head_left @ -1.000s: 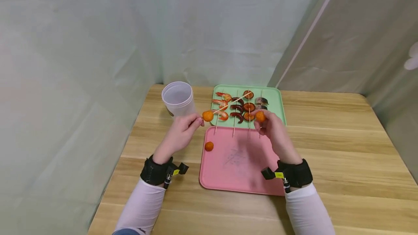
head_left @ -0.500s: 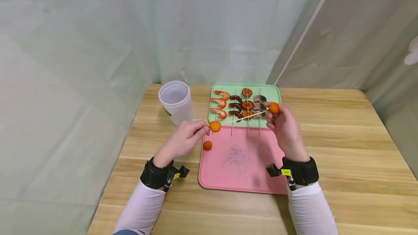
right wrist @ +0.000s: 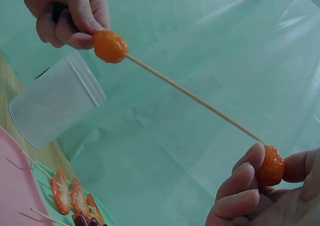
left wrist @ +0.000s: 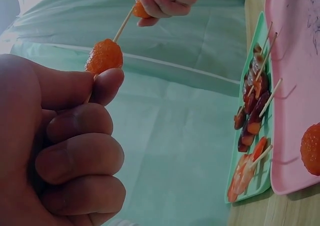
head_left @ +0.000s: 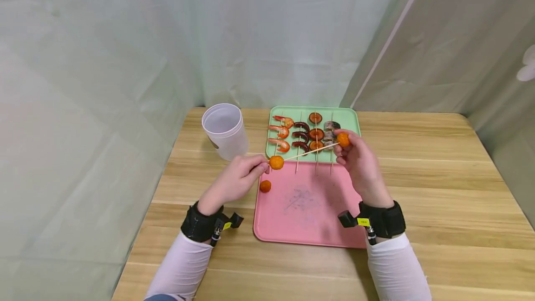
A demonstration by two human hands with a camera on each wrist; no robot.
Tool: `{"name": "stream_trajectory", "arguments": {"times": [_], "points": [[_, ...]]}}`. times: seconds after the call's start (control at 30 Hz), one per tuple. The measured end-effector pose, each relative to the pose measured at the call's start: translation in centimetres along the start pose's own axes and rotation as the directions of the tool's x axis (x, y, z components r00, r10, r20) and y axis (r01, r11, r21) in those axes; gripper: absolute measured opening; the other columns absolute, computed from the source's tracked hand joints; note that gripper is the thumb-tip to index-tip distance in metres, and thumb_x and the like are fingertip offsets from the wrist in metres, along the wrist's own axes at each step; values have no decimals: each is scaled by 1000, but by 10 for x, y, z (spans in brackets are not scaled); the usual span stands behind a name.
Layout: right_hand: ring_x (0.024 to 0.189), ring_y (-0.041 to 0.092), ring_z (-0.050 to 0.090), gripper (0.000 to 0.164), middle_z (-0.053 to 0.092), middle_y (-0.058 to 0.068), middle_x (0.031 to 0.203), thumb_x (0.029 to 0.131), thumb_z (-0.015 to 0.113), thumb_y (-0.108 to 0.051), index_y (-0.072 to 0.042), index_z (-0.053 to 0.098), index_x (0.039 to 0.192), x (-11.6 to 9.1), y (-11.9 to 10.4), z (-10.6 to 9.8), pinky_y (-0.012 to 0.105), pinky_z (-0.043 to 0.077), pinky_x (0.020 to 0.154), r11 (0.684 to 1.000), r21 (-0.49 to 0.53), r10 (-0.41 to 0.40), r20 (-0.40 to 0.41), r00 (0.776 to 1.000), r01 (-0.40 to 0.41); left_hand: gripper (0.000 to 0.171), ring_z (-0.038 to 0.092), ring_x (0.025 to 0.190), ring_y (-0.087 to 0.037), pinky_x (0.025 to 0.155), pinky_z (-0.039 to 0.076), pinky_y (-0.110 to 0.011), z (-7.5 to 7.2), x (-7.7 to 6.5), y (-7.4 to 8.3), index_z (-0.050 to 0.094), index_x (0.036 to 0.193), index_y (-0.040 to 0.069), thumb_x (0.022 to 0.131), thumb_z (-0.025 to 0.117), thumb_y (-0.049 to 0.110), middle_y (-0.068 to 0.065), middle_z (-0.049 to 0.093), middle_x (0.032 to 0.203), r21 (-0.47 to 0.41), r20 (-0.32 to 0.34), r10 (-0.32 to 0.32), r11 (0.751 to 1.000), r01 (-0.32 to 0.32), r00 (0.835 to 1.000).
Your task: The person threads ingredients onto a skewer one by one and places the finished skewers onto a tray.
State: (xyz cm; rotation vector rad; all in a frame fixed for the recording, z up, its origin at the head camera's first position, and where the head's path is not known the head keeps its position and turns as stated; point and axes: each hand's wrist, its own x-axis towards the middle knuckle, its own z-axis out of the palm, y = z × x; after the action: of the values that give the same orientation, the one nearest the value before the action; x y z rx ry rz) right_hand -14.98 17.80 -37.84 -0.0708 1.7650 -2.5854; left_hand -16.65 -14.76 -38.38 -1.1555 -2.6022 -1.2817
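Observation:
My left hand [head_left: 234,179] pinches a thin wooden skewer [right wrist: 190,94] between thumb and forefinger, close to an orange ball [right wrist: 111,47] threaded near that end. A second orange ball [right wrist: 271,166] sits between the thumb and fingertips of my right hand [head_left: 362,168]. The skewer's other tip comes right up to this ball in the right wrist view, its point hidden at the fingertips. Both hands are raised above the trays. On the pink tray [head_left: 301,229], at its left edge, lies a third orange ball [head_left: 265,186].
Behind the pink tray, a green tray [head_left: 350,116] bears skewers of shrimp [head_left: 279,145], dark curled tentacle-like pieces [head_left: 300,135], round brown slices [head_left: 316,134] and grey fish-like pieces [head_left: 332,126]. A translucent tub [head_left: 231,140] stands at the left on the wooden table [head_left: 439,189].
The skewer has swung from pointing up and away to pointing right, its tip now at the right hand's ball. My right hand moved right, then slightly back left; the left shifted slightly right and down.

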Motion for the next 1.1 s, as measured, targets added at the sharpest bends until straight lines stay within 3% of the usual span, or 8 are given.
{"name": "stream_trajectory", "arguments": {"times": [0.2,0.33,0.47,0.63,0.83,1.1], "points": [[83,16,44,37,52,1,88,118,34,-34,-10,60,127,-2,1,1,31,30,75,998,-55,-14,10,1000,14,18,45,63,-10,65,45,-31,0,-1,-1,72,100,12,111,58,9,7,59,79,1,4,-8,1000,8,1000],[87,17,49,36,57,1,93,117,40,-34,-5,55,133,-2,0,3,29,35,76,989,-144,-34,-10,999,32,18,45,64,-10,66,44,-31,0,-1,0,72,100,12,111,57,9,7,60,80,4,2,-20,1000,20,1000],[90,19,55,39,64,3,99,116,46,-29,2,52,140,-2,0,5,27,41,73,964,-257,-80,-18,997,72,19,46,66,-11,67,45,-32,0,-1,-1,72,101,7,112,57,9,6,61,82,12,-9,-24,1000,24,1000],[93,20,55,43,65,12,104,116,48,-30,1,57,145,-3,1,7,27,42,74,932,-347,-97,31,995,101,18,46,66,-12,68,46,-33,0,-1,-1,73,102,6,110,58,7,5,64,83,29,-26,-27,999,28,999],[96,20,52,47,61,6,107,117,46,-34,1,55,147,-5,7,14,27,42,77,933,-351,-61,75,995,83,16,50,68,-11,67,47,-32,1,-1,-3,74,102,3,109,59,3,3,67,85,49,-42,-10,999,12,999],[95,18,47,42,49,11,107,119,38,-28,3,47,147,-7,16,31,26,39,81,952,-270,-130,82,988,147,17,53,69,-14,68,51,-35,3,1,-1,73,97,5,107,60,-1,-3,70,85,104,-120,27,994,-15,992]]}}
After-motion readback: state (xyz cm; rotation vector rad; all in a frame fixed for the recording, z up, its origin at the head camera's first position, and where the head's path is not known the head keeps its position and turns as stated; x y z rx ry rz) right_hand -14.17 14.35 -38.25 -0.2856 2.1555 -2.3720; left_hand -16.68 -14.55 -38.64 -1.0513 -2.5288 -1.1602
